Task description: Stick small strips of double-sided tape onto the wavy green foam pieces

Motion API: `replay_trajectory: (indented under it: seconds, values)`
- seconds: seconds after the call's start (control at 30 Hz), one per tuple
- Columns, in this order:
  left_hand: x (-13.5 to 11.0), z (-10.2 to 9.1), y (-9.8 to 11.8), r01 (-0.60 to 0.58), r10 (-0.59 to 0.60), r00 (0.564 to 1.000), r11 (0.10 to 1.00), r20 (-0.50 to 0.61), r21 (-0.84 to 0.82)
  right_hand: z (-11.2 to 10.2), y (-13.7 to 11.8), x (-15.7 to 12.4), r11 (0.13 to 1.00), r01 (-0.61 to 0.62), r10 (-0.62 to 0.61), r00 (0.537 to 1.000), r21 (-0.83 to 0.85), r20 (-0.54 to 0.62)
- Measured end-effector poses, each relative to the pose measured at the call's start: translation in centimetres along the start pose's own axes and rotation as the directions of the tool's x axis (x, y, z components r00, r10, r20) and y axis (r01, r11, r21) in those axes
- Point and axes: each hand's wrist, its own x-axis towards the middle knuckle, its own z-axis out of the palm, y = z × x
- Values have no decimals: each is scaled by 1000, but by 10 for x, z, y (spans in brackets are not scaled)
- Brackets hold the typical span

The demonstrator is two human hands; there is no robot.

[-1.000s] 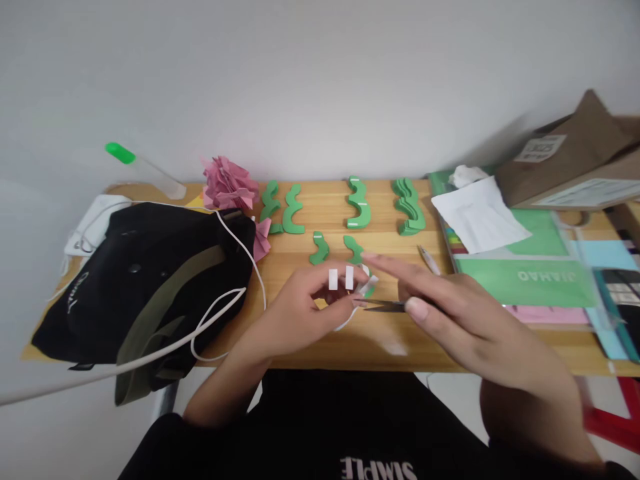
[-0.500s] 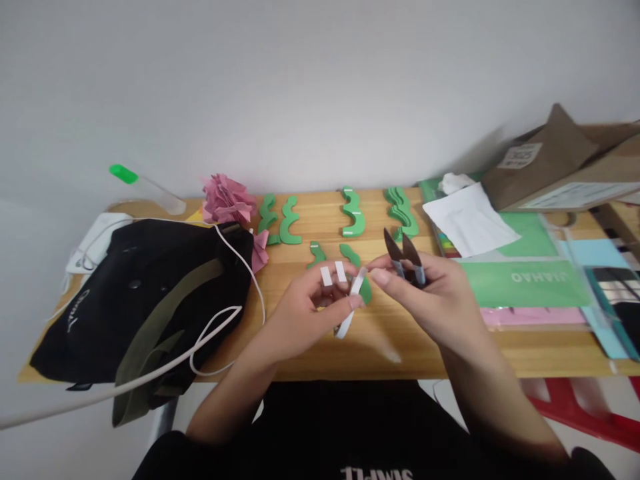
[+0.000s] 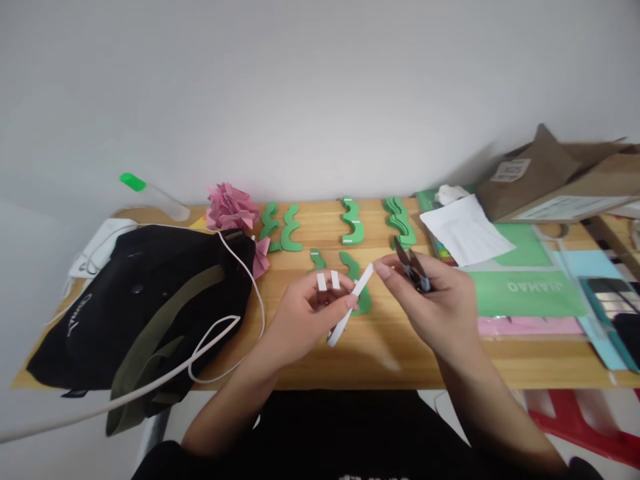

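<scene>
- Bag [image 3: 165, 287] and cable [image 3: 165, 377] crowd the left of the desk [image 3: 320, 373]; the cable's loop lies near the left hand [image 3: 305, 317], so elbow room there calls for some care.
- The left grip is pinching the white strip [image 3: 342, 324] between thumb and fingers. A light hold should serve; squeezing hard would likely crease something so narrow.
- 2 white tabs [image 3: 321, 282] sit on the left hand's curled fingers. Best to move those fingers little, or the tabs may drop.
- The strip slants up to the right, between the 2 hands, above the desk and partly in front of a green piece [image 3: 364, 303]. Holding it straight would make its end easier to handle.
- The right hand [image 3: 443, 303] has its grip around the scissors [image 3: 403, 257], blades up and away. Its fingertips meet the strip's upper end; whether they pinch it, I cannot tell. Better to aim the blades clear of the strip during fingertip work.
</scene>
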Motion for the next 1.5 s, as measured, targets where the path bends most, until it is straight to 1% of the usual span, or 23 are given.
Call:
replay_trajectory:
  seconds: [0.07, 0.13, 0.17, 0.2, 0.27, 0.3, 0.33, 0.4, 0.5, 0.63, 0.7, 0.83, 1.0, 1.37, 1.5]
  values:
    - [-1, 0, 1, 9, -9, 1000, 1000, -8, 2, -1, 3, 2, 999, 29, -31, 998, -41, -53]
    - [-1, -1, 2, -10, 10, 1000, 1000, -9, -9, -4, 8, 3, 999, 23, -25, 998, -28, -58]
    - [-1, -2, 2, -34, 33, 999, 999, -14, -19, -6, 11, 2, 1000, 3, -3, 1000, 1, -16]
    - [0, -3, 2, -61, 60, 998, 998, -23, -29, -8, 14, 1, 999, -28, 26, 998, 33, 53]
    - [0, -6, 1, -111, 109, 993, 993, -41, -46, -12, 19, -1, 994, -91, 75, 975, 68, 207]
    - [1, -7, 1, -130, 127, 991, 990, -49, -53, -14, 21, -3, 992, -110, 91, 959, 56, 270]
    - [2, -8, 1, -139, 136, 989, 989, -52, -58, -16, 21, -4, 993, -115, 100, 943, 28, 316]
    - [3, -9, 1, -144, 141, 989, 987, -54, -68, -17, 19, -6, 997, -79, 82, 932, -24, 353]
    - [3, -8, 2, -148, 146, 989, 984, -27, -97, -16, 11, -5, 998, -29, 47, 933, -57, 356]
    - [1, -5, 3, -152, 152, 988, 983, -9, -101, -12, 2, -1, 1000, -12, 19, 930, -20, 368]
    - [0, -5, 3, -143, 142, 990, 986, -8, -88, -11, 0, 0, 1000, -8, 17, 931, -27, 364]
    - [-2, -5, 3, -137, 139, 990, 984, 10, -110, -10, -2, 1, 999, -3, 20, 941, -51, 337]
    - [-3, -5, 3, -107, 110, 994, 986, 13, -131, -10, -2, 1, 998, -12, 31, 944, -59, 329]
    - [-3, -6, 2, -107, 109, 994, 986, 16, -126, -11, -4, 1, 998, -24, 43, 944, -64, 327]
    - [-3, -6, 3, -111, 116, 993, 983, 27, -148, -13, -4, 0, 997, -22, 44, 946, -70, 322]
